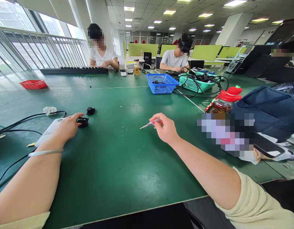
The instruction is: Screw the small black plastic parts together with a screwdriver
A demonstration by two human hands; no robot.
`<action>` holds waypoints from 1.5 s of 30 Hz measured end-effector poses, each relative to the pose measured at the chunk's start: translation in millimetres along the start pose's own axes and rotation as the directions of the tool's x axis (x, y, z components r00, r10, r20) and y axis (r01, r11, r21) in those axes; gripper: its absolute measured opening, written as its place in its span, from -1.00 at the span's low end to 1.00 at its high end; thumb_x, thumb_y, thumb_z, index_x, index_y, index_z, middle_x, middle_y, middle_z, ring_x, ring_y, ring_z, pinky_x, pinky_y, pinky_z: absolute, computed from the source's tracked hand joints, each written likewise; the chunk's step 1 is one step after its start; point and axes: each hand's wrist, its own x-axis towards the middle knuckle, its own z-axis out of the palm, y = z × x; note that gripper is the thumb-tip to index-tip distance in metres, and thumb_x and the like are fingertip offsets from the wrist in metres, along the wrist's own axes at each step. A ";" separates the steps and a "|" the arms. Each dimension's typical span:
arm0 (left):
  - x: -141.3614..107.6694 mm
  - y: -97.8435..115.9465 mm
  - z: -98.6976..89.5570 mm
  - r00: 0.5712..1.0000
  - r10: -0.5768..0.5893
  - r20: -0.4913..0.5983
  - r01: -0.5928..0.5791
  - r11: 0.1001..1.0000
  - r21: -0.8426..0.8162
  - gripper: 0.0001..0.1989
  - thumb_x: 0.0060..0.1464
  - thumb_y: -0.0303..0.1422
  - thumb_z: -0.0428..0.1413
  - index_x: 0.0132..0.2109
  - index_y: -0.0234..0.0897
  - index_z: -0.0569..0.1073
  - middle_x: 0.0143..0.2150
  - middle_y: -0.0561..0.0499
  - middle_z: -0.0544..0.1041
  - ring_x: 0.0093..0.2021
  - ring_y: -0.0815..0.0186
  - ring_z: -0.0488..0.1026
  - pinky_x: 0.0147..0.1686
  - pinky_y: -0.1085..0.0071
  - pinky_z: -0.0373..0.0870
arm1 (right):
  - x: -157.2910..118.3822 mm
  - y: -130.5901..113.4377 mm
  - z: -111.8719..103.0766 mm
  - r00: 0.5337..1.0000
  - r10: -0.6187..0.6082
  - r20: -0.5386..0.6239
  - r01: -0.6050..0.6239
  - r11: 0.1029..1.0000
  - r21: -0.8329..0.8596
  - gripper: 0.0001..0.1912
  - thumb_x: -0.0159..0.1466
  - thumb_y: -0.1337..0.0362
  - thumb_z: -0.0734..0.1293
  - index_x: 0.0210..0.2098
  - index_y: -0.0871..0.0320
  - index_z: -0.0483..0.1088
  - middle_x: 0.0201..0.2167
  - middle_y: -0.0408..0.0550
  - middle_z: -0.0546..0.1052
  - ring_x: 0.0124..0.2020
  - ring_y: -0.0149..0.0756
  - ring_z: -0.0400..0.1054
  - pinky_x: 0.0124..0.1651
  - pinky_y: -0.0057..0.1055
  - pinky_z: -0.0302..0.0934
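Note:
On the left, my left hand [67, 128] reaches over the green table, fingers closed on the near edge of a small black part [83, 122]. A second small black part [90, 110] lies just beyond it, not touched. Under and beside that hand is a white box-like device [48, 132], partly hidden by my wrist. My right hand [166, 128] is raised at the middle of the table, its thumb and fingers pinching slim, pointed tweezers [150, 123]. Their tip points left, away from both black parts.
Black cables [20, 130] run in at the left. Further off are a red tray [33, 84], a blue basket [162, 90] and a green basket [197, 86] with cables. A red-lidded bottle [223, 101] and dark blue bag [268, 111] stand right. Two people sit opposite.

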 end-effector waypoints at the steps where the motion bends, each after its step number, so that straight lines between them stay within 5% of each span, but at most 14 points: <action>1: -0.2 -0.7 -0.4 1.000 0.000 0.016 -0.001 0.999 0.035 -0.50 0.18 -0.39 -0.04 0.26 -0.23 0.32 -0.03 -0.20 0.59 -0.07 0.04 0.53 -0.15 0.28 0.39 | 0.0 -0.3 -0.1 1.000 0.000 0.001 0.000 1.000 0.000 -0.89 0.31 0.25 0.22 -0.25 0.06 0.38 -0.31 -0.09 0.59 -0.32 -0.27 0.51 -0.31 -0.36 0.39; 8: -2.8 3.4 -7.5 1.000 -0.020 0.012 0.017 0.985 0.169 -0.48 0.21 -0.34 -0.06 0.30 -0.29 0.28 0.08 -0.20 0.55 0.01 0.04 0.50 -0.08 0.30 0.35 | 0.3 -1.6 -0.8 1.000 -0.005 -0.002 0.005 1.000 -0.008 -0.89 0.31 0.27 0.22 -0.26 0.07 0.38 -0.32 -0.09 0.59 -0.34 -0.28 0.50 -0.31 -0.37 0.38; 15: -10.1 15.5 -23.9 0.982 0.039 0.186 -0.081 0.972 0.221 -0.47 0.31 -0.24 -0.21 0.32 -0.38 0.23 0.06 -0.21 0.53 -0.03 0.07 0.46 -0.13 0.33 0.32 | 0.3 0.2 0.0 0.999 -0.032 -0.004 0.032 0.999 0.008 -0.90 0.32 0.26 0.23 -0.25 0.08 0.37 -0.33 -0.09 0.58 -0.36 -0.31 0.49 -0.33 -0.40 0.38; 28: -9.8 2.6 -13.7 0.993 0.118 0.008 -0.116 0.961 0.252 -0.55 0.33 -0.25 -0.17 0.19 -0.30 0.42 -0.13 -0.03 0.59 -0.18 0.24 0.45 -0.13 0.37 0.35 | 0.3 -0.7 -0.7 0.999 -0.034 0.004 0.034 0.999 0.003 -0.90 0.32 0.29 0.23 -0.25 0.09 0.38 -0.33 -0.08 0.58 -0.37 -0.31 0.48 -0.33 -0.39 0.37; 39: -5.4 -5.5 -13.8 0.984 0.160 0.080 -0.175 0.953 0.246 -0.56 0.29 -0.27 -0.11 0.20 -0.29 0.41 -0.06 -0.02 0.60 -0.16 0.26 0.47 -0.12 0.40 0.35 | 0.0 -0.3 -0.1 1.000 -0.019 0.013 0.019 1.000 0.003 -0.90 0.32 0.28 0.22 -0.25 0.08 0.38 -0.32 -0.08 0.58 -0.35 -0.30 0.49 -0.32 -0.39 0.38; 45: -4.8 -3.0 -13.1 0.986 0.127 0.108 -0.158 0.919 0.360 -0.50 0.27 -0.14 -0.08 0.22 -0.29 0.40 -0.19 -0.06 0.60 -0.19 0.20 0.48 -0.17 0.38 0.36 | 0.1 1.5 0.7 1.000 0.000 0.021 0.000 1.000 0.023 -0.90 0.33 0.25 0.23 -0.24 0.08 0.38 -0.27 -0.06 0.58 -0.35 -0.30 0.48 -0.32 -0.36 0.40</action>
